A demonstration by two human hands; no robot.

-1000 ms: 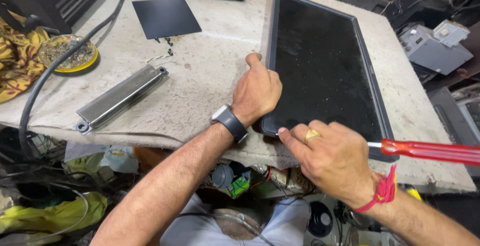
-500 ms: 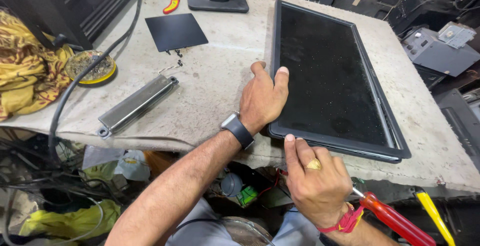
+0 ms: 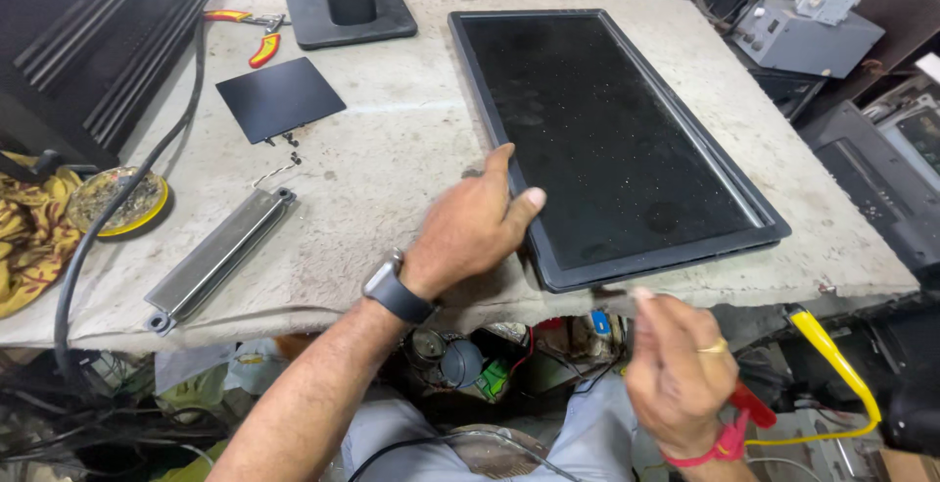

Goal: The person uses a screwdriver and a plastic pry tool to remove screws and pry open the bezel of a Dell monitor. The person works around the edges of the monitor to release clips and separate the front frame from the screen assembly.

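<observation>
A black flat monitor (image 3: 607,139) lies screen up on the worn pale table (image 3: 392,178). My left hand (image 3: 470,232), with a dark watch on its wrist, grips the monitor's left edge near the front corner, thumb on top of the bezel. My right hand (image 3: 681,374) is lower, just in front of the table edge and below the monitor's front rim. It is closed around a red-handled screwdriver (image 3: 749,409), whose shaft is mostly hidden by the fingers. A ring and a red wrist thread show on that hand.
On the table lie a black monitor stand (image 3: 348,2), a black square plate (image 3: 279,98), small screws (image 3: 289,139), a grey metal bar (image 3: 220,257), red-yellow pliers (image 3: 259,46) and a yellow dish (image 3: 117,203). A black cable (image 3: 181,120) crosses the left side. Grey equipment boxes (image 3: 803,36) sit on the right.
My right hand has come off the monitor's near corner and dropped below the table edge with the screwdriver. My left hand stays on the monitor's left edge.
</observation>
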